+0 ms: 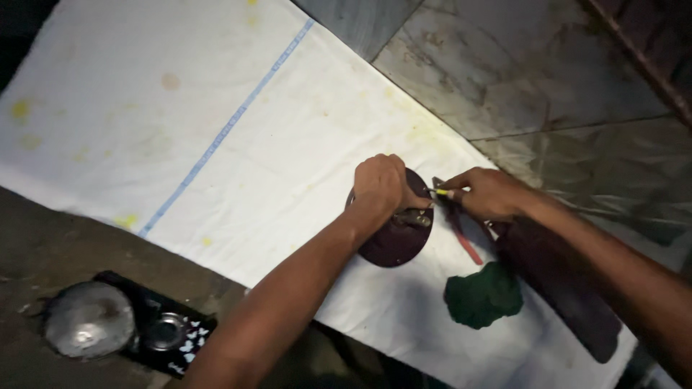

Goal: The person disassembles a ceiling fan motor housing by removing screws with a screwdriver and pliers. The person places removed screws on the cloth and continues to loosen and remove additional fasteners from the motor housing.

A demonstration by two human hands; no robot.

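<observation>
Maroon disc (398, 241) beside green cloth (483, 294)

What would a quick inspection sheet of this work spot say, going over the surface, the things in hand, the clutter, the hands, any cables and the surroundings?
Surface: white cloth with a blue stripe and yellowish stains, spread on the floor.
Job's things: dark round disc on the cloth, a small metal part at its middle; thin yellow-tipped tool pointed at it.
Clutter: green cloth lump; red-handled tool; long dark board; black patterned box with a grey round lid off the cloth.
Hands: left hand presses on the disc; right hand pinches the thin tool.
Cables: nothing seen.
Surroundings: stained grey stone floor, dim light.
</observation>
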